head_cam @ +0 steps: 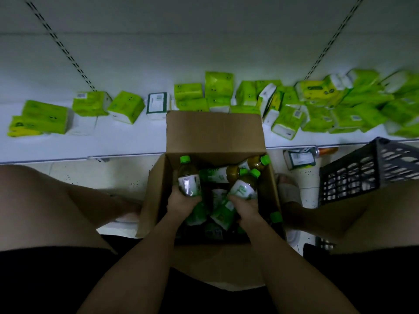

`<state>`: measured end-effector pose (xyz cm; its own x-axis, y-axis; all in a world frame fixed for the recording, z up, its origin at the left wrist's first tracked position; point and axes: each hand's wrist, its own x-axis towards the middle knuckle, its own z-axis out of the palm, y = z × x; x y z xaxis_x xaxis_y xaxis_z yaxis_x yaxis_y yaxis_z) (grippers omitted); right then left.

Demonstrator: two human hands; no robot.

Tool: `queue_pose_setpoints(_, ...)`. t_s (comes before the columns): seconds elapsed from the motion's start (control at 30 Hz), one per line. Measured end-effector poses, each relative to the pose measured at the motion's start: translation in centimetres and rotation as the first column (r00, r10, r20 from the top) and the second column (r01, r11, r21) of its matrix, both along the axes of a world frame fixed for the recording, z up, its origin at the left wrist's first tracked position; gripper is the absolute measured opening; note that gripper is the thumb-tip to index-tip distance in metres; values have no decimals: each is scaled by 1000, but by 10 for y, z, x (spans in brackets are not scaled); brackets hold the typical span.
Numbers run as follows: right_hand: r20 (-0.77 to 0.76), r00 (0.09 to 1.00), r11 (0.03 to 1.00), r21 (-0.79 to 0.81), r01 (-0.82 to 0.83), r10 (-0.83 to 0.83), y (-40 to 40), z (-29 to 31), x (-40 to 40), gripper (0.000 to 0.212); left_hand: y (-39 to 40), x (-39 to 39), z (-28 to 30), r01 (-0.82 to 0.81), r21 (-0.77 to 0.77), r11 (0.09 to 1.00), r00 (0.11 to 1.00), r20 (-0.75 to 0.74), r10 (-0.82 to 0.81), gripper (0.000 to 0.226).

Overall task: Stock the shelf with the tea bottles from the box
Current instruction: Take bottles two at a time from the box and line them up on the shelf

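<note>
Dim shop aisle, seen from above: low white metal shelf running across the frame, strewn with lime-green and white tissue packs, loosely toppled rather than stacked. Speckled pale floor tiles below its front lip. To the right, a dark grey slatted plastic crate, with one more tissue pack on the floor beside it.

Between the knees, just in front of the shelf edge — an open brown cardboard box, far flap standing upright. Inside, a jumble of green-capped, white-labelled amber tea bottles, some lying flat, some tilted.

Left hand wrapped around the base of one bottle, cap pointing up toward the shelf. Right hand clasping the lower end of another bottle, tilted toward the right. Both bottles within the box opening, not yet clear of its walls.

Step in hand, by the look of it: the pick-up, one bottle per hand. No tea bottles visible on the shelf. Next move likely calls for lifting both clear of the upright flap and reaching forward — then standing them upright on bare shelf, probably the open stretch left of the box, away from the tissue packs.
</note>
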<state>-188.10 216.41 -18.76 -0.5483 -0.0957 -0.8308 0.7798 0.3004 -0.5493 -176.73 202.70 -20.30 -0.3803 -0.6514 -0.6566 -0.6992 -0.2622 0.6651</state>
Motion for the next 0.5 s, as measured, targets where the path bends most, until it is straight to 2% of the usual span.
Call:
queue_pose_setpoints(0.03,1,1000,1000,-20,1,-1,4,6,2,54,2,-1,7,-8,15,1000,999,-34,8,71)
queue_pose_setpoints(0.07,2,1000,999,-48,1,-1,8,15,5,56,4,-2,14,-9,30,999,997,-77,11,68)
queue_pose_setpoints(0.17,15,999,989,-146,-27,30,16,39,4,37,6,-7,41,-6,61,998,976,-215,19,62)
queue_pose_setpoints(0.27,28,998,951,-304,-47,58,16,63,0,28,-1,-7,65,26,79,997,944,-331,1,65)
queue_pose_setpoints(0.33,29,997,918,-393,-54,71,15,74,-5,31,-7,-6,80,20,121,992,914,-404,31,59)
queue_pose_setpoints(0.37,22,997,906,-419,-61,77,13,80,-6,40,-10,-6,87,7,146,989,895,-442,59,53)
queue_pose_setpoints(0.43,-13,995,883,-460,-91,96,7,91,-8,72,-11,-7,101,-2,215,977,840,-529,118,42)
queue_pose_setpoints(0.5,-42,995,870,-483,-104,96,0,98,-11,101,-9,-9,112,-6,280,960,797,-579,174,43)
